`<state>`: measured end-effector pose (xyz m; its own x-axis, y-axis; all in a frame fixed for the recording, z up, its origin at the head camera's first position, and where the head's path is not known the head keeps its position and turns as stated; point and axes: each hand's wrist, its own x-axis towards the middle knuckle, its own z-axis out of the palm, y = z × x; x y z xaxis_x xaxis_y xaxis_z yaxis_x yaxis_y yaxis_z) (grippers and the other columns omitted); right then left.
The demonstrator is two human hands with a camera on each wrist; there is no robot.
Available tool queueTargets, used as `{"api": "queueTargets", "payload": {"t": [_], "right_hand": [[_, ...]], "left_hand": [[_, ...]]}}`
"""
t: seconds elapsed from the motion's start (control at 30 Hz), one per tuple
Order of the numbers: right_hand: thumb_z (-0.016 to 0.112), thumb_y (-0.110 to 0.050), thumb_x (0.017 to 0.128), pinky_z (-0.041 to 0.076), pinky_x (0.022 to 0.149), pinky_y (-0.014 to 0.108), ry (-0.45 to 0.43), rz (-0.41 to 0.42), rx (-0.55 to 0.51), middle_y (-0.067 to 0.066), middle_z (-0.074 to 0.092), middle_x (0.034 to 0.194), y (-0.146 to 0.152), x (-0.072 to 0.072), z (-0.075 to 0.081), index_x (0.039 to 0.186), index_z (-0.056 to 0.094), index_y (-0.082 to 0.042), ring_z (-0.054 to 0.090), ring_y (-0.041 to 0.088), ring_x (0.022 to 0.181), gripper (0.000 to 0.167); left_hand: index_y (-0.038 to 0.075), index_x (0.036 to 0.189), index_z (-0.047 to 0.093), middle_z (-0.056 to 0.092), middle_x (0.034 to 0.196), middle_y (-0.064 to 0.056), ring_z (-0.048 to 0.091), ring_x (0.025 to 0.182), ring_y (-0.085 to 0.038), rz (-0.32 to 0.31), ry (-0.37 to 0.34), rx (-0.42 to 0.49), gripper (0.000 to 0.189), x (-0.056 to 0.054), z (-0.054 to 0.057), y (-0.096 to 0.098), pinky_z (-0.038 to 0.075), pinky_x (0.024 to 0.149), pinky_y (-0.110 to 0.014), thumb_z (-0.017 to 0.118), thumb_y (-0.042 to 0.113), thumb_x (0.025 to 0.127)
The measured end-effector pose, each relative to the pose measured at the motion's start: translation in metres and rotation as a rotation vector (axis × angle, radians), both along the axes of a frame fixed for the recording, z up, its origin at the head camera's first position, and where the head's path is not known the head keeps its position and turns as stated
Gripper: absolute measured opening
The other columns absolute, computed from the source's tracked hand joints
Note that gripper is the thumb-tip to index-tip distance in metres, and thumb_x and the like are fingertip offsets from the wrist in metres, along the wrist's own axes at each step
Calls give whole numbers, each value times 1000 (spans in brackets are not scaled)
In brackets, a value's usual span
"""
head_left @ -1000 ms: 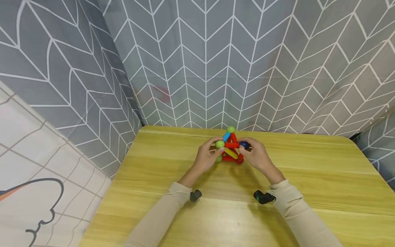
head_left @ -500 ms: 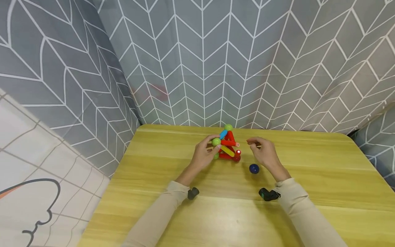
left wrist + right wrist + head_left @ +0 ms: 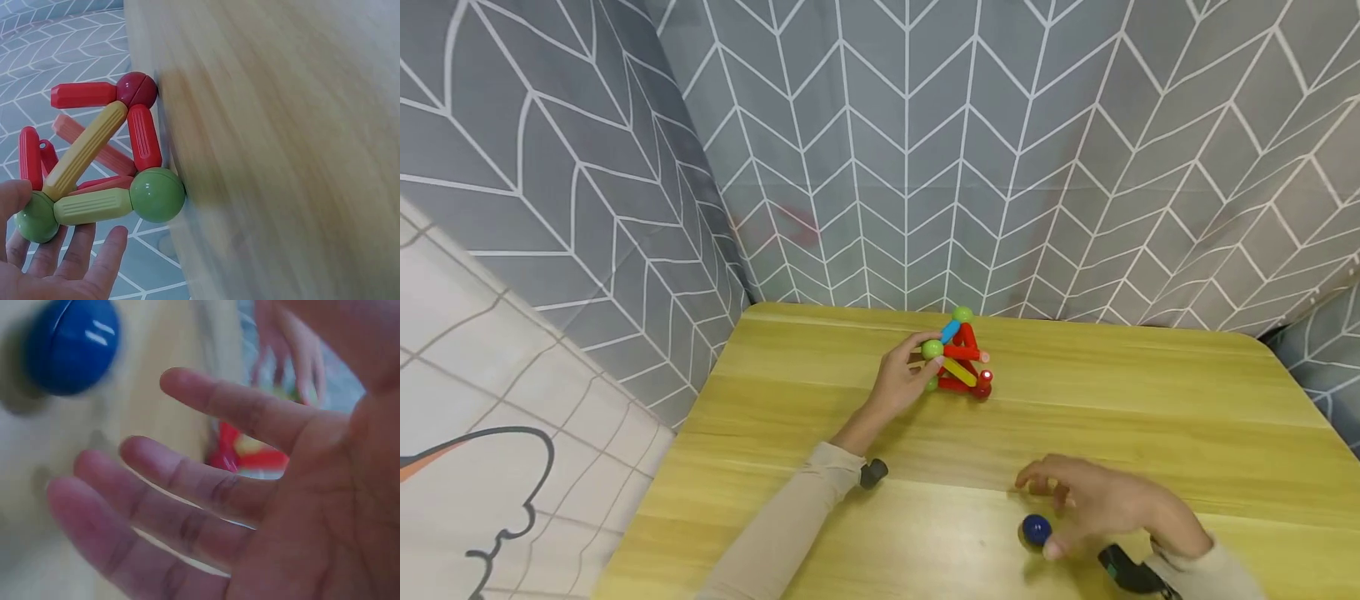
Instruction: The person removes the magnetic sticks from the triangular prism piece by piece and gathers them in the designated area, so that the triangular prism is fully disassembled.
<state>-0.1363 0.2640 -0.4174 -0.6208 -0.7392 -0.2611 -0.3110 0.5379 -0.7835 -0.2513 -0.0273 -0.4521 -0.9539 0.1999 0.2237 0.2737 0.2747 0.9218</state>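
Note:
A frame of coloured magnetic rods and balls (image 3: 958,368) stands near the table's back edge. My left hand (image 3: 901,379) pinches a light green ball (image 3: 37,217) at its upper left corner, between thumb and fingers. From that ball run a yellow rod (image 3: 87,150) and a red rod (image 3: 964,353) whose right end is bare. A dark red ball (image 3: 136,90) and a larger-looking green ball (image 3: 157,195) form lower corners. Near the front, a blue ball (image 3: 1037,530) lies on the table. My right hand (image 3: 1101,504) is spread around it, fingers apart, holding nothing.
The wooden table (image 3: 820,400) carries the frame and the ball. Grey chevron-patterned curtain (image 3: 880,167) hangs behind its back edge and on the left. A black wrist camera (image 3: 874,473) sits at the left cuff, another (image 3: 1131,571) at the right.
The blue ball came off the red rod's right end, dropped and rolled toward the front. My right hand moved from the frame down after it. The left hand keeps its grip.

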Motion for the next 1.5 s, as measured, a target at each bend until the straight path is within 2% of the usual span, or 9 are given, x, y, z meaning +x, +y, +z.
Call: {"api": "queueTargets", "payload": {"t": [0.1,0.2,0.47,0.67,0.77,0.87,1.23,1.37,1.5], "right_hand": [[85,-32,81,46,73,19,-67,-20,-7,1,54,112,-3,34,-13,131,58,-14,49,-1,91,60],[79,-31,87,45,69,17,-61,-39,-18,-6,52,103,-6,52,-27,127,61,-15,45,-4,86,47],[75,-16,90,52,64,17,52,46,-283,3,55,104,-9,62,-54,121,63,-1,48,-6,84,36],[75,-12,89,53,64,18,69,15,-292,2,61,100,-10,59,-58,117,65,-1,54,-8,85,31],[75,-18,90,55,69,20,-47,-99,-249,0,64,103,-9,53,-52,117,66,-4,58,-5,86,32],[76,-23,90,57,74,21,-56,-218,-221,2,65,107,-6,42,-47,119,65,-5,60,-2,88,36],[79,-15,86,58,74,19,245,-562,-206,15,70,108,-10,-20,-46,119,67,2,62,1,87,39],[80,-15,86,55,77,15,336,-688,-146,16,70,110,-12,-42,-51,121,67,1,65,11,92,41],[79,-17,87,52,77,12,363,-785,-108,19,70,111,-15,-65,-55,122,66,0,67,25,97,41]], "left_hand": [[20,133,62,64,133,-10,67,115,-30,-5,1,-7,36,0,1,1,59,91,-39,66,16,98],[19,133,62,65,132,-10,66,115,-30,7,0,-9,35,1,2,0,59,92,-39,65,16,98],[18,133,62,65,131,-10,66,115,-30,2,1,11,36,2,0,1,59,92,-38,65,14,98],[18,132,62,64,131,-10,66,114,-31,0,4,29,35,2,-2,1,59,92,-39,66,13,97],[17,132,63,64,131,-10,66,114,-31,2,10,36,35,2,-1,1,59,92,-39,66,12,97],[17,132,63,64,132,-10,66,115,-31,1,6,44,35,2,-1,2,59,92,-37,66,12,97],[15,133,60,65,129,-13,65,114,-28,40,8,52,37,0,2,10,58,91,-33,67,21,97],[13,135,59,67,130,-10,61,120,-23,76,0,16,39,-2,8,16,53,90,-31,63,25,99],[11,135,60,70,121,-12,64,106,-23,92,-43,8,40,-5,14,19,51,83,-28,63,26,98]]}}
